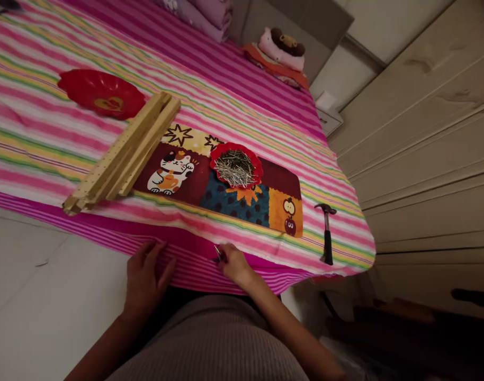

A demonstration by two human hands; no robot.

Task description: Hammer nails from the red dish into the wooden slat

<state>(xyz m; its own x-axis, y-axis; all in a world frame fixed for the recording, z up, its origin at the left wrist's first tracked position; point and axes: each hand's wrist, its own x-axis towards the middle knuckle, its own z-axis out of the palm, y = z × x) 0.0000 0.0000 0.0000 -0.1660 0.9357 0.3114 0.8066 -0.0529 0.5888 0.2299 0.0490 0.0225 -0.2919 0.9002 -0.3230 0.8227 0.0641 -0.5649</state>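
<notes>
My left hand rests flat on the hanging edge of the pink striped bedsheet, fingers spread, holding nothing. My right hand is closed on a few thin metal nails at the bed's front edge. Further up, a small red dish full of nails sits on a colourful cat-print mat. A bundle of perforated wooden slats lies diagonally to the mat's left. A black-handled hammer lies to the right, near the bed corner.
An empty red dish lies at the back left. Folded purple bedding and a plush toy sit at the far end. Beige drawers stand on the right; pale floor on the left.
</notes>
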